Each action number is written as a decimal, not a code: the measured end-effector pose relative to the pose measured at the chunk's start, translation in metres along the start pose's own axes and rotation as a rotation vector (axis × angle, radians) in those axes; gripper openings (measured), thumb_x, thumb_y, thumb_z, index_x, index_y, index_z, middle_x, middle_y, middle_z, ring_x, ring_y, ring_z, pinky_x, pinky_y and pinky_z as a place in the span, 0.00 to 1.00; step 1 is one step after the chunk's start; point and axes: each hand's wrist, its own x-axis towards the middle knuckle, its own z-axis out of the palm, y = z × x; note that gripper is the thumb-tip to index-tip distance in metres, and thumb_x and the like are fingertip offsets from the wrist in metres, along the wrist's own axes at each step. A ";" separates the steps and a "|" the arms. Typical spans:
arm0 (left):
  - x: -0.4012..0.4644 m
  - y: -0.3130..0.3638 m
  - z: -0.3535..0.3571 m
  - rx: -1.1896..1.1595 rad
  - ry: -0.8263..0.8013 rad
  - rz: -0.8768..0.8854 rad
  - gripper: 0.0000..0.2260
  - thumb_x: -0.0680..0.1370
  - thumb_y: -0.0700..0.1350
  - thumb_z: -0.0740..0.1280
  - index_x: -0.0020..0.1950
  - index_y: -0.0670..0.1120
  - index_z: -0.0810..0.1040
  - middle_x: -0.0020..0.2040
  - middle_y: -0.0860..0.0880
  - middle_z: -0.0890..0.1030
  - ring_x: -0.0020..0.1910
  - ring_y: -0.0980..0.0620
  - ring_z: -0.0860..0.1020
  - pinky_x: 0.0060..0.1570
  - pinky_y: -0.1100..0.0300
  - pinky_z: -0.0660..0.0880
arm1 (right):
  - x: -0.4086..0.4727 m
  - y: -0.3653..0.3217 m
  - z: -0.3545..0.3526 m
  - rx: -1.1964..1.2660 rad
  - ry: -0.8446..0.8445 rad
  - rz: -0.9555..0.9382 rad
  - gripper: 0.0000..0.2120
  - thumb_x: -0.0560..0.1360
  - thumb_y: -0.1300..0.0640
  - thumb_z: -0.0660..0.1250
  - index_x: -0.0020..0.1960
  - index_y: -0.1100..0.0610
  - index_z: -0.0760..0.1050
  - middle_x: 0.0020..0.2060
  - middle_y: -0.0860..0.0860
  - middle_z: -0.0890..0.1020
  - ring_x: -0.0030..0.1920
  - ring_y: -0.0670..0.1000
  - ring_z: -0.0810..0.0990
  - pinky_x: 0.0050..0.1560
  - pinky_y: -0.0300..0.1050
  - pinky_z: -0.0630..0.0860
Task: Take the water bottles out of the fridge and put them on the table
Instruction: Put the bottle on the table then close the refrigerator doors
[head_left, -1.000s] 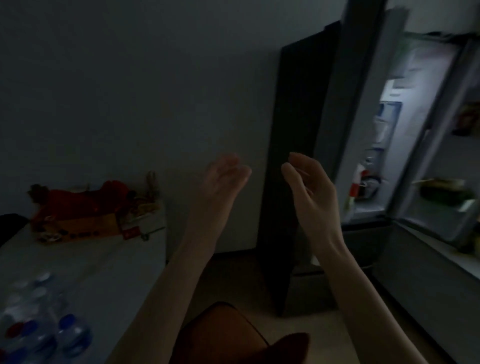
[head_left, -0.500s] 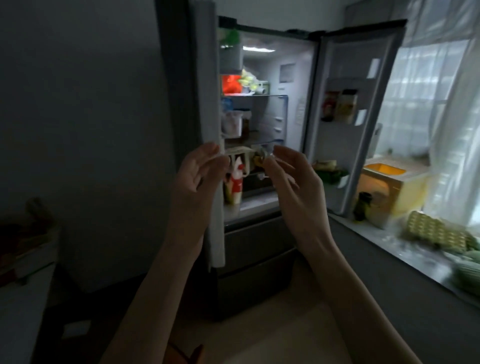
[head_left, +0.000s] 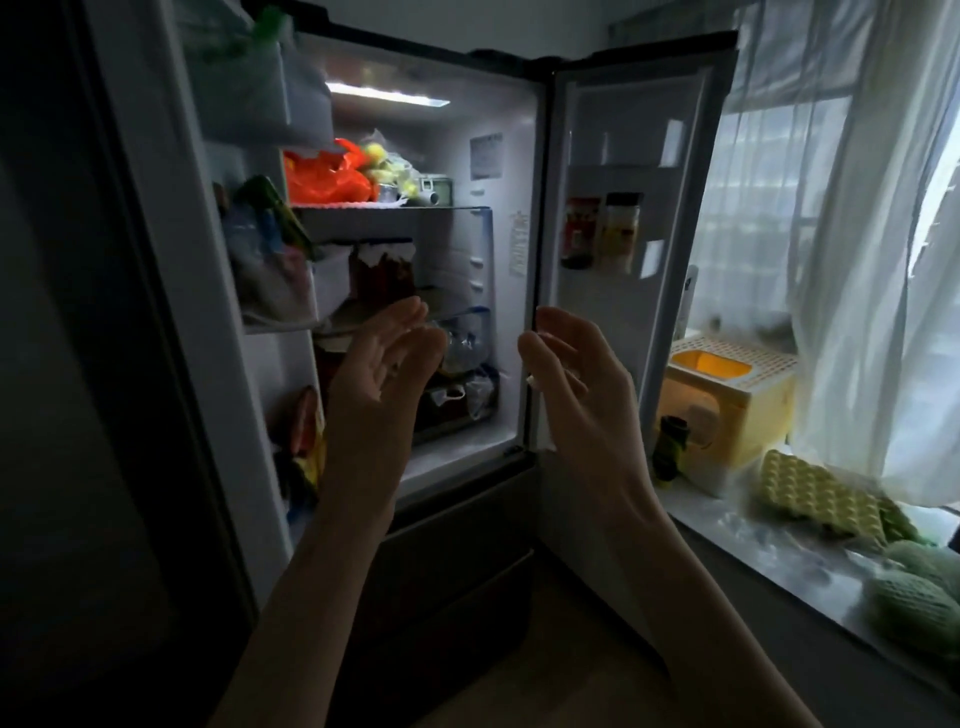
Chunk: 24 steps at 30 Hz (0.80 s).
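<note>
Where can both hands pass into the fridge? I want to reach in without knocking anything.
Freest: the lit gap right of the jars, along the right wall. Crowded: the top shelf with the orange bag, and the left door bins. Both hands are empty.

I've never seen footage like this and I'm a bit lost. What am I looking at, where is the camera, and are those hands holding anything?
There is no machine here. The picture comes from a camera worn on a person's head, looking forward and down, so the two arms are the wearer's own. The left hand and right hand are raised in front of an open, lit fridge, fingers relaxed, holding nothing. Behind the left hand, on a lower shelf, sit what look like clear water bottles; the dim light makes this uncertain. An orange bag lies on the upper shelf, and jars stand in the right door. On the counter by the window are a yellow box and an egg tray.
</note>
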 end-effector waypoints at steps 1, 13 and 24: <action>0.016 -0.010 0.007 0.001 0.008 0.005 0.20 0.70 0.61 0.69 0.61 0.60 0.76 0.62 0.59 0.80 0.63 0.60 0.77 0.67 0.51 0.72 | 0.017 0.010 -0.002 -0.005 0.005 -0.005 0.23 0.75 0.42 0.67 0.67 0.51 0.74 0.60 0.46 0.81 0.61 0.42 0.79 0.63 0.49 0.77; 0.146 -0.105 0.045 0.239 0.167 0.037 0.22 0.73 0.60 0.71 0.64 0.53 0.77 0.59 0.58 0.81 0.58 0.66 0.77 0.52 0.70 0.73 | 0.170 0.143 0.032 0.167 -0.155 0.012 0.27 0.72 0.34 0.65 0.66 0.47 0.74 0.60 0.45 0.81 0.63 0.45 0.79 0.61 0.55 0.78; 0.167 -0.091 0.015 0.425 0.552 0.106 0.18 0.74 0.55 0.70 0.64 0.54 0.77 0.60 0.54 0.82 0.61 0.55 0.80 0.60 0.57 0.76 | 0.225 0.150 0.139 0.512 -0.592 -0.094 0.24 0.75 0.39 0.66 0.66 0.50 0.74 0.61 0.46 0.81 0.63 0.45 0.78 0.64 0.55 0.76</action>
